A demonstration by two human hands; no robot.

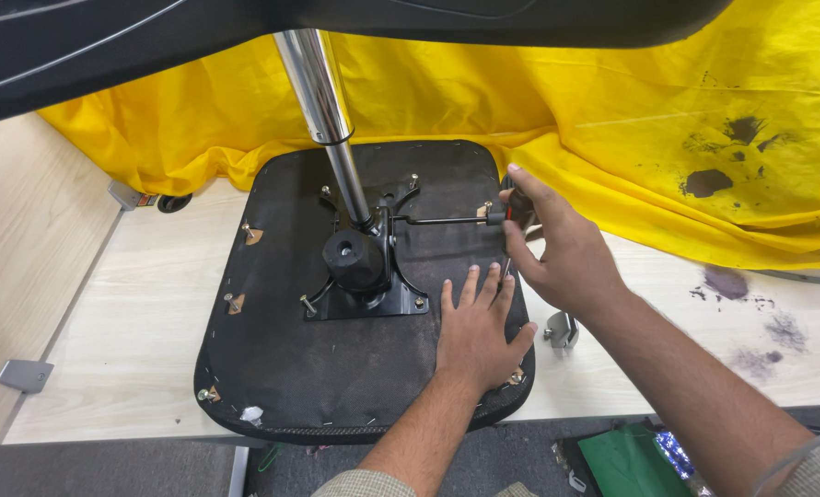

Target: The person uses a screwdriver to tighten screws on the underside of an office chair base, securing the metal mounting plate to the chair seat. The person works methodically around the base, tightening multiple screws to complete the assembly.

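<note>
Seat (354,368) lies upside down on the table (133,331), its metal plate (373,276) facing up. Left hand (474,336) presses flat, fingers spread, steadying it. Right hand (552,248) is bent at the wrist and clenched round a screwdriver (511,213), apparently reaching the seat's far edge.

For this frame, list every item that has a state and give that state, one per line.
Chair seat: upside down, flat on the table.
Mounting plate: on the seat underside, bolts standing proud.
Gas lift column: upright in the plate.
Adjustment lever: sticking out sideways.
Left hand: flat, pressing the seat.
Right hand: closed on the lever's grip.
Yellow cloth: crumpled, stained black.
</note>
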